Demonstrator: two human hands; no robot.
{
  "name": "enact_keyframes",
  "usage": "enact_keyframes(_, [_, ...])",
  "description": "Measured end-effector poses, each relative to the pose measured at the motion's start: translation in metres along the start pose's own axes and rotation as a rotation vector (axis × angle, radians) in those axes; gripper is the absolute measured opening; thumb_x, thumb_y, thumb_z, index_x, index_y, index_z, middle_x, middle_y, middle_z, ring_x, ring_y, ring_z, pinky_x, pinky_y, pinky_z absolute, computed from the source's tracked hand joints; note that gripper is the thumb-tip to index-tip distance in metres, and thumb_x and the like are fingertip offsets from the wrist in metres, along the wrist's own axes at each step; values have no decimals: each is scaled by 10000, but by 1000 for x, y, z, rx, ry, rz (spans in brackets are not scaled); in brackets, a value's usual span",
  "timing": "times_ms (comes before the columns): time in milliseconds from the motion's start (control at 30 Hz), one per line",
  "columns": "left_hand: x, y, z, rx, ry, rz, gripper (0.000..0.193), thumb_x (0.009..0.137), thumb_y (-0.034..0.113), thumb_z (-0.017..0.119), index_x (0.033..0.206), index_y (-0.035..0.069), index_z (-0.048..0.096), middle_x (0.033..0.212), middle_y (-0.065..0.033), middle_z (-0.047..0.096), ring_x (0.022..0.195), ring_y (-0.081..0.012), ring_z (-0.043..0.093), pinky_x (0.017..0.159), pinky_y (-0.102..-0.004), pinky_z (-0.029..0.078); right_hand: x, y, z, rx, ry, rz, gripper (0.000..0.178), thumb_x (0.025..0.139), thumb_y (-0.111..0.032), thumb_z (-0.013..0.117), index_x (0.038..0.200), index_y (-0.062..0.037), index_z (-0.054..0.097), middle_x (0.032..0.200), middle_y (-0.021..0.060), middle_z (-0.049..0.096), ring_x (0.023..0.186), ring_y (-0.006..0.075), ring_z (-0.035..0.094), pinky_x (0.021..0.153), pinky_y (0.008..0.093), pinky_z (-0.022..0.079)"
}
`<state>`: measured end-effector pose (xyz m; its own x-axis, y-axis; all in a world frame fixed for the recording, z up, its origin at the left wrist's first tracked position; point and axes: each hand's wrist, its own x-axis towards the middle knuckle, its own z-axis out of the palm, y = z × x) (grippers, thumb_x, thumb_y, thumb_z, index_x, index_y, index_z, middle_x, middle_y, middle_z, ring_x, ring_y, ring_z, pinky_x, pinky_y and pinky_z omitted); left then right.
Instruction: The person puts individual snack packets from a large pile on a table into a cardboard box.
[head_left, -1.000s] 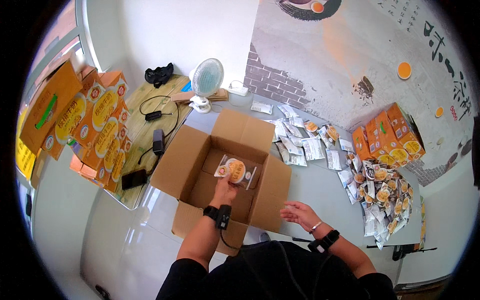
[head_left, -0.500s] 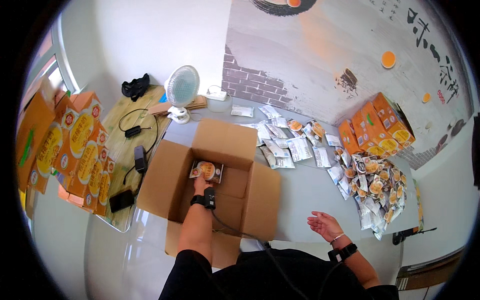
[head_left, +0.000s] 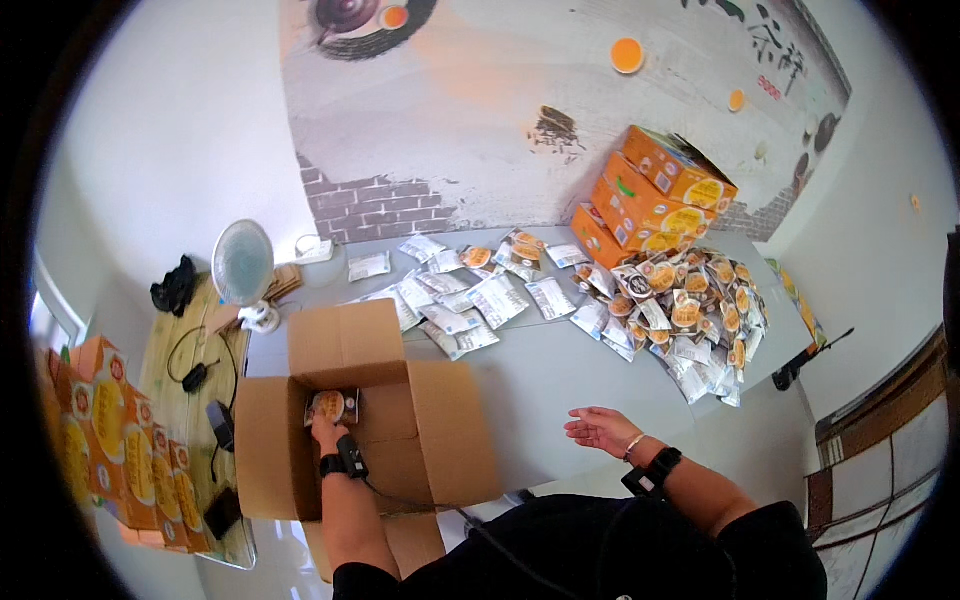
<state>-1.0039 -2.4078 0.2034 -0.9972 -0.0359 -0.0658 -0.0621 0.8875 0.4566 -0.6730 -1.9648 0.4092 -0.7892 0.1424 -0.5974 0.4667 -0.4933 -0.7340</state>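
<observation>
My left hand (head_left: pixel 326 432) reaches down into an open cardboard box (head_left: pixel 458 432), with its fingers at the near edge of a brown food packet (head_left: pixel 338 404) that has a round orange picture. The packet is at the far left inside the box, and the hand seems closed on its edge; part of the grip is hidden. Out over the grey table (head_left: pixel 545 420), to the right of the box, my right hand (head_left: pixel 603 430) is held palm partly up, fingers stretched and nothing in them. Both wrists wear black straps with small devices.
A large pile of packets (head_left: pixel 690 310) covers the table's right side, with loose white-backed packets (head_left: pixel 495 300) left of it. Orange cartons (head_left: pixel 650 205) are stacked behind. A small fan (head_left: pixel 243 265), cables, a phone (head_left: pixel 222 513) and more orange cartons (head_left: pixel 125 440) are at the left.
The view has swung to the right, so everything sits further left in it. My left hand stays at the packet in the box; my right hand remains open over the table.
</observation>
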Motion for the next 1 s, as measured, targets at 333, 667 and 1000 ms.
enact_keyframes(333, [9, -64, 23, -1059, -11, -301, 216, 832, 226, 525, 912, 29, 562, 795, -90, 564, 715, -218, 540, 614, -384, 455, 35, -8, -26, 20, -76, 39, 334, 888, -252, 506, 1131, -26, 471, 1027, 112, 585, 900, 172, 591, 801, 300, 483])
enact_keyframes(667, [-134, 76, -77, -1797, -201, -516, 182, 885, 177, 464, 981, 61, 566, 885, -67, 598, 879, -217, 554, 869, -363, 417, 102, -21, -52, 226, -181, 70, 280, 863, -231, 532, 1061, -34, 512, 979, 102, 598, 885, 176, 585, 768, 292, 477])
enact_keyframes(1000, [-232, 117, -109, -1848, -166, -536, 221, 888, 189, 458, 1023, 43, 556, 984, -87, 597, 1000, -244, 534, 862, -375, 435, 208, -41, -48, 366, -169, 139, 161, 848, -197, 543, 926, -56, 549, 829, 66, 625, 742, 152, 598, 649, 275, 489])
